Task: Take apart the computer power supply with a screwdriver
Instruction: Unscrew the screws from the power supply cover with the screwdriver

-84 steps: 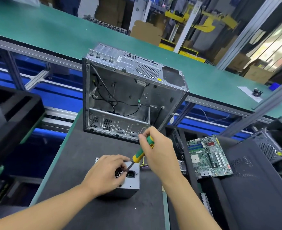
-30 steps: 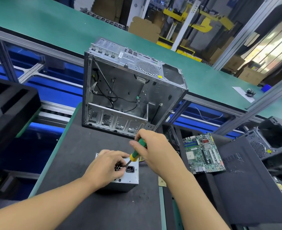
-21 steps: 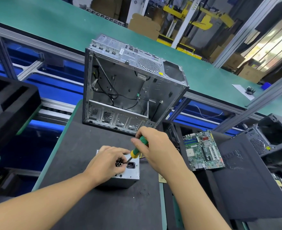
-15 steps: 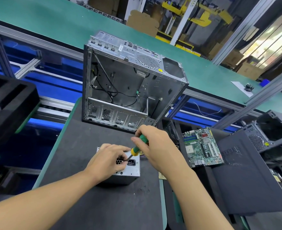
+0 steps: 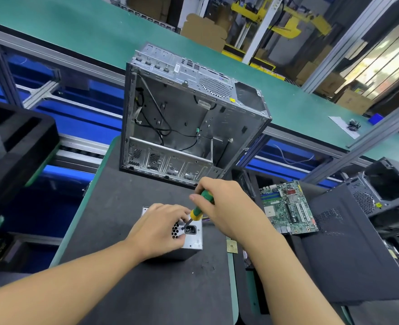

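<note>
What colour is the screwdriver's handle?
Green with a yellow collar, seen in the head view: screwdriver.

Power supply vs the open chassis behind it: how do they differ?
The power supply is a small closed box; the chassis is far larger, its side open on loose cables. The left hand holds the power supply while the right hand sets a screwdriver to it; nothing touches the chassis. Both are bare grey metal with perforated vents and stand on the dark mat.
</note>
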A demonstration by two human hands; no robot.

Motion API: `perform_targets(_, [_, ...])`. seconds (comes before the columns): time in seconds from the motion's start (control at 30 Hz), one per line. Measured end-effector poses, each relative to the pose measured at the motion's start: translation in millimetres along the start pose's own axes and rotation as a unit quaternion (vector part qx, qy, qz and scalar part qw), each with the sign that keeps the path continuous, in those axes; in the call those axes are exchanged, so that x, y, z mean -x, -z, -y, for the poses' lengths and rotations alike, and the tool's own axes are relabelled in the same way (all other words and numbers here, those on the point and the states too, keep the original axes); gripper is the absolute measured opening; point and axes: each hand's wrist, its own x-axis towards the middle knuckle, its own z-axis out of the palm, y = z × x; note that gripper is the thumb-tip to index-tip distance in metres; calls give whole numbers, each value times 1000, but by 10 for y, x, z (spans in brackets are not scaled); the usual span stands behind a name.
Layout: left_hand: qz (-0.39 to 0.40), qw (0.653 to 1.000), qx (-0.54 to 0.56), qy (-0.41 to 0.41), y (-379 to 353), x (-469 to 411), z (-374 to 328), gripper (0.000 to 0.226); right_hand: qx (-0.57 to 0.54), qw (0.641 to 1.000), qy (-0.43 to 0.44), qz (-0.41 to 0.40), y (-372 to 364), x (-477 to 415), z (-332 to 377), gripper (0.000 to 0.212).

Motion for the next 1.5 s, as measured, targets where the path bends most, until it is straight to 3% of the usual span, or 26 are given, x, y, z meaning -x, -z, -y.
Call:
perform_targets(0.23, [6,999,19,37,1,-18,61,1,-10,999,1,-37,-46,-13,-55,21])
perform_targets(0.6, [11,999,7,33,-23,-27,73,12,-6,999,7,-35,-9,0,-98,21])
perform_targets(0.77, [-4,1000,6,18,-41,0,60,7,-2,1000,12,-20,20,12,-94,20])
perform_targets(1.0, [-22,1000,20,10,-26,4,34,6,75,997,0,-15,-11,-24,-19,33])
perform_targets(1.13, [-24,999,23,9,-10,5,-5,10,82,996,-15,-20,-61,-47,36,35])
perform_targets(1.3, [2,1000,8,25,31,60,-60,34,30,999,23,23,41,-4,44,14])
perform_targets(1.4, [-49,995,-27,84,-43,92,-79,37,81,996,-13,14,54,14,47,30])
perform_targets(1.5, [-84,981,-105,141,-137,72,-74,27,217,975,-33,-26,58,39,66,47])
